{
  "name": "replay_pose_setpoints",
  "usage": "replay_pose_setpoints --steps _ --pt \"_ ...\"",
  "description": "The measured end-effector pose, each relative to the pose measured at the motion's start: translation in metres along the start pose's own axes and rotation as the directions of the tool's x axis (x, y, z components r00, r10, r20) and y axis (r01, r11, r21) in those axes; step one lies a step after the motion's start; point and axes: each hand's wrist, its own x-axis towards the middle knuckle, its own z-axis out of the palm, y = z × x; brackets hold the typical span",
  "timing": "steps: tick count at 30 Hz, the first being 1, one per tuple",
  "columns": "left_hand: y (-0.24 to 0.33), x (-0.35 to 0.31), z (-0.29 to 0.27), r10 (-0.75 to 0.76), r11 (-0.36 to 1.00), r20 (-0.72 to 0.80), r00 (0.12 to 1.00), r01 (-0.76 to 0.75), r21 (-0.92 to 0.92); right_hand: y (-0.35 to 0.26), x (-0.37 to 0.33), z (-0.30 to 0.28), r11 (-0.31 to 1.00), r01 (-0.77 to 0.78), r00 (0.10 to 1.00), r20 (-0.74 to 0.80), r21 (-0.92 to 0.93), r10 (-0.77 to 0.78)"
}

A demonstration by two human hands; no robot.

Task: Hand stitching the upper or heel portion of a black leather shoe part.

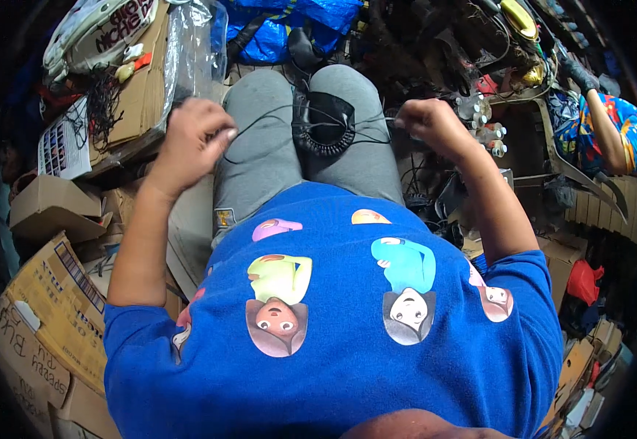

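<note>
Between the two hands, a thin black cord (266,114) loops above the lap, where a black piece (324,146) with a ridged, curved edge rests against grey trousers (260,172). Right of these, the right hand (430,124) pinches the cord narrowly; opposite, the left hand (198,139) curls beside the loop, its hold impossible to tell. Cardboard (137,102) lies outward of the left hand, clear bottles (469,110) just outward of the right.

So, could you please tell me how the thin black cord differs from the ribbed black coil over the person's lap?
The thin black cord looks slender and smooth, while the ribbed black coil is thicker and ridged. The cord spreads in loose loops toward the left hand and right hand; the coil forms a compact curve over the grey trousers. Both are black.
</note>
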Motion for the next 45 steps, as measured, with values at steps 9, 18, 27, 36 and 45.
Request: replay_pose_setpoints --steps 9,18,27,36,45 --pt "0.096 0.057 0.042 0.151 0.231 0.101 0.983 0.065 -0.971 -0.077 0.033 0.048 0.028 0.106 0.98 -0.1 0.994 -0.174" --pt "-0.019 -0.025 -0.051 -0.143 0.98 -0.094 0.985 0.155 0.127 0.062 -0.058 0.0 0.991 -0.128 0.972 -0.203 -0.042 0.117" --pt "-0.052 -0.045 -0.081 -0.468 0.784 -0.299 0.832 0.546 0.293 0.165 -0.12 -0.02 0.883 -0.423 0.905 -0.057 -0.203 0.421" --pt "0.041 0.086 0.089 -0.093 0.859 0.377 0.921 0.266 -0.438 -0.022 0.019 0.028 0.952 0.146 0.984 -0.14 0.268 -0.111" --pt "0.023 0.097 0.095 0.022 0.758 0.505 0.863 0.315 -0.571 -0.018 0.03 0.036 0.928 0.283 0.959 -0.05 0.242 -0.28"
